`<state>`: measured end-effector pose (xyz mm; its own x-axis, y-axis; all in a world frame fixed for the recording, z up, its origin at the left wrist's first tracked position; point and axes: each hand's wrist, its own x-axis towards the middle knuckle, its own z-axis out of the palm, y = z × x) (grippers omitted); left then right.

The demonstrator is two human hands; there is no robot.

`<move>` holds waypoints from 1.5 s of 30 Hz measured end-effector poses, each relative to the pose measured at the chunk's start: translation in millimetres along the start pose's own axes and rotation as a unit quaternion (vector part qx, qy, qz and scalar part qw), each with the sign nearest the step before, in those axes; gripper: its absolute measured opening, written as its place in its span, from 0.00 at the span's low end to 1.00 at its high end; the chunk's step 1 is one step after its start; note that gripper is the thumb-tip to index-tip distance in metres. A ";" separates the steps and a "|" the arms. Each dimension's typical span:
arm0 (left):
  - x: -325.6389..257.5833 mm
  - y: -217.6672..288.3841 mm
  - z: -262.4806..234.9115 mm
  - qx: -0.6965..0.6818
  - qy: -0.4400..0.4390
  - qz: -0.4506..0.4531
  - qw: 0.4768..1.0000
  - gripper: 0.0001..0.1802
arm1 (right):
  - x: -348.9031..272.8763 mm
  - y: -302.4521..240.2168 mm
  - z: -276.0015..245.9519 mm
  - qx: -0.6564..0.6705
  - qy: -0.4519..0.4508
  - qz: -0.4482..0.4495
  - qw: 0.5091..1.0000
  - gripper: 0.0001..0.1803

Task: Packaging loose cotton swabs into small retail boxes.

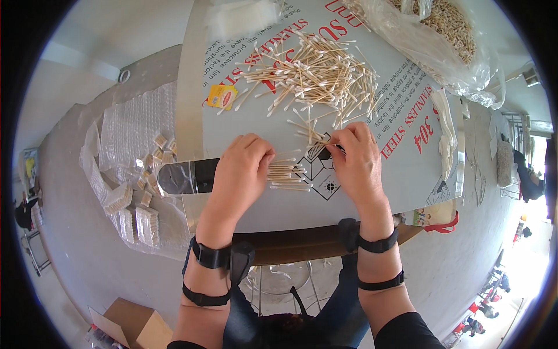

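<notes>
Both hands are working over a small row of cotton swabs lying side by side on the grey sheet, just below the big loose swab pile. Left hand is curled, fingers together, pressing on the row's left ends. Right hand is pinching a few swabs between thumb and fingertips. For a neat bundle, I think the tips should be kept level and the grip gentle, because the thin sticks are rolling easily.
</notes>
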<state>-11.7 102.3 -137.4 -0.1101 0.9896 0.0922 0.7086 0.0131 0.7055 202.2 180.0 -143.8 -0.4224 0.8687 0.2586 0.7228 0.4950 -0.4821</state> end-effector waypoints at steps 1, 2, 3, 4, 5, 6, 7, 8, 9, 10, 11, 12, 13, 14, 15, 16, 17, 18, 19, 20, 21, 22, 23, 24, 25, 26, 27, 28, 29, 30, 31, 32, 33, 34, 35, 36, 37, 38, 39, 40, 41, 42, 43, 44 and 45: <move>0.0 -1.2 0.8 -0.001 0.000 0.000 1.000 0.04 | 0.8 1.2 -2.6 0.000 -0.002 -0.004 1.000 0.08; -0.1 -2.8 1.2 0.016 0.007 0.007 1.000 0.04 | 0.4 2.9 -3.3 0.000 -0.003 -0.004 1.000 0.08; -0.4 -4.2 0.6 0.034 0.013 0.014 0.999 0.04 | -0.1 4.1 -2.9 0.012 -0.027 0.014 0.999 0.08; -0.7 -5.0 0.0 0.035 0.013 0.013 0.999 0.04 | -0.4 4.9 -2.5 0.025 -0.051 0.031 0.998 0.08; -1.1 -5.8 -0.6 0.032 0.009 0.020 0.999 0.04 | -0.4 4.6 -2.7 0.026 -0.052 0.031 0.998 0.08; -0.8 -5.8 -0.3 0.026 0.006 0.028 0.999 0.04 | -0.2 4.3 -4.5 0.035 -0.051 0.040 0.997 0.08; -0.6 -5.5 0.0 0.025 0.006 0.028 0.999 0.04 | 0.3 4.1 -6.5 0.044 -0.049 0.049 0.997 0.07; -0.3 -5.1 0.2 0.017 -0.005 0.032 0.999 0.04 | 0.9 5.1 -9.3 0.042 -0.049 0.049 0.997 0.07; -0.5 -4.9 -0.4 0.011 -0.016 0.035 0.999 0.04 | 1.5 6.0 -11.8 0.044 -0.040 0.058 0.997 0.07; -0.4 -4.3 -1.0 0.011 -0.016 0.035 0.999 0.04 | 2.3 5.8 -13.9 0.046 -0.031 0.066 0.996 0.07; -0.1 -3.5 -1.5 0.003 -0.037 0.036 0.999 0.05 | 3.3 4.1 -16.2 0.046 -0.031 0.066 0.996 0.07; -0.6 -3.9 -2.1 -0.004 -0.058 0.035 0.998 0.05 | 3.7 1.5 -17.2 0.058 -0.033 0.068 0.995 0.07; -1.3 -5.2 -1.9 -0.003 -0.058 0.034 0.998 0.05 | 3.3 -0.4 -17.1 0.069 -0.034 0.070 0.995 0.07; -1.9 -7.2 -0.9 -0.017 -0.036 0.023 0.999 0.06 | 2.0 -2.7 -13.1 0.070 -0.034 0.070 0.994 0.07; -1.7 -8.3 1.2 -0.035 -0.014 0.014 0.999 0.07 | -0.6 -5.6 -6.8 0.084 -0.039 0.028 0.995 0.08; -1.0 -8.9 1.8 -0.036 -0.014 0.014 0.999 0.07 | -2.8 -9.3 -1.0 0.098 -0.044 -0.014 0.994 0.08; -0.1 -9.6 2.0 -0.050 0.021 0.010 0.998 0.08 | -4.3 -14.6 3.9 0.097 -0.045 -0.013 0.994 0.08; 1.0 -9.8 0.5 -0.062 0.057 0.006 0.996 0.08 | -4.4 -21.9 8.6 0.096 -0.069 -0.035 0.992 0.09; 1.5 -10.4 0.0 -0.062 0.057 0.006 0.996 0.08 | -4.9 -27.7 12.2 0.096 -0.093 -0.056 0.989 0.10; 1.7 -11.6 -0.1 -0.045 0.054 0.037 0.997 0.07 | -6.2 -32.0 15.0 0.096 -0.093 -0.056 0.989 0.10; 1.8 -12.8 -0.4 -0.029 0.051 0.067 0.996 0.07 | -7.2 -35.4 17.9 0.120 -0.088 -0.065 0.987 0.11; 1.4 -12.3 -1.2 -0.028 0.052 0.067 0.996 0.07 | -7.4 -37.4 19.5 0.143 -0.084 -0.075 0.983 0.13; 0.7 -10.6 -1.8 -0.015 0.029 0.065 0.997 0.06 | -5.6 -36.5 18.0 0.144 -0.084 -0.076 0.983 0.13; -0.4 -9.0 -1.6 -0.002 0.006 0.062 0.998 0.06 | -3.4 -32.6 14.5 0.095 -0.054 -0.067 0.992 0.13; -1.1 -8.1 -1.4 -0.002 0.006 0.061 0.998 0.06 | -1.5 -28.2 11.7 0.045 -0.025 -0.058 0.997 0.12; -1.6 -7.4 -1.0 -0.002 0.003 0.044 0.999 0.06 | -0.1 -23.2 10.8 0.046 -0.026 -0.058 0.997 0.12; -1.8 -6.9 -1.8 0.000 0.000 0.028 1.000 0.06 | 1.7 -18.5 10.0 0.010 -0.018 -0.048 0.999 0.11; -2.0 -6.8 -2.5 0.000 0.000 0.028 1.000 0.06 | 2.7 -15.6 9.3 -0.026 -0.011 -0.038 0.999 0.11; -2.1 -6.9 -3.1 0.007 -0.001 0.029 1.000 0.07 | 3.4 -14.9 8.2 -0.025 -0.011 -0.038 0.999 0.11; -2.5 -7.4 -3.2 0.014 -0.002 0.030 0.999 0.07 | 3.8 -14.6 7.1 -0.030 -0.007 -0.032 0.999 0.09; -2.9 -8.2 -3.1 0.014 -0.002 0.029 0.999 0.07 | 4.1 -14.0 6.5 -0.035 -0.003 -0.026 0.999 0.08; -3.3 -9.3 -2.7 0.017 0.002 0.037 0.999 0.07 | 4.2 -11.8 6.9 -0.035 -0.003 -0.026 0.999 0.08; -3.3 -9.9 -1.6 0.019 0.005 0.045 0.999 0.07 | 4.3 -8.6 7.1 -0.031 -0.005 -0.031 0.999 0.09; -2.7 -11.0 0.4 0.018 0.006 0.046 0.999 0.07 | 4.6 -7.3 6.8 -0.027 -0.007 -0.036 0.999 0.09; -1.4 -12.5 3.1 -0.008 0.030 0.035 0.999 0.05 | 4.8 -7.3 5.4 -0.028 -0.007 -0.036 0.999 0.09; -1.0 -13.5 3.3 -0.032 0.054 0.022 0.998 0.04 | 5.7 -9.5 4.2 -0.016 0.007 -0.041 0.999 0.08; -0.6 -13.1 1.7 -0.031 0.054 0.022 0.998 0.04 | 6.5 -11.9 2.7 -0.004 0.022 -0.045 0.999 0.08; -0.1 -12.2 -0.7 -0.054 0.063 0.005 0.997 0.03 | 7.0 -16.2 1.7 -0.003 0.022 -0.045 0.999 0.08; 0.0 -12.0 -0.8 -0.079 0.071 -0.013 0.994 0.03 | 6.4 -21.9 1.9 0.019 0.012 -0.063 0.998 0.07; -0.4 -12.1 -0.1 -0.079 0.071 -0.012 0.994 0.03 | 5.5 -27.1 3.7 0.041 0.002 -0.081 0.996 0.07; -1.0 -12.1 0.5 -0.095 0.068 -0.026 0.993 0.03 | 3.9 -31.5 8.7 0.040 0.002 -0.080 0.996 0.07; -1.3 -12.0 0.6 -0.111 0.064 -0.040 0.991 0.04 | 2.1 -36.4 15.1 0.053 -0.012 -0.096 0.994 0.07; -1.5 -12.6 1.1 -0.112 0.063 -0.039 0.991 0.04 | 0.7 -40.9 19.5 0.066 -0.026 -0.112 0.991 0.07; -1.9 -13.6 1.9 -0.118 0.060 -0.043 0.990 0.04 | -0.4 -45.7 21.3 0.065 -0.026 -0.111 0.991 0.07; -2.0 -14.3 2.0 -0.123 0.058 -0.048 0.990 0.05 | -1.0 -50.6 22.7 0.096 -0.022 -0.099 0.990 0.07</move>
<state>-20.2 100.4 -149.1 -0.2575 0.9624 0.0866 0.5011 0.0563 0.8635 153.6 153.7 -138.6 -0.5722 0.7515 0.3284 0.5087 0.6394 -0.5765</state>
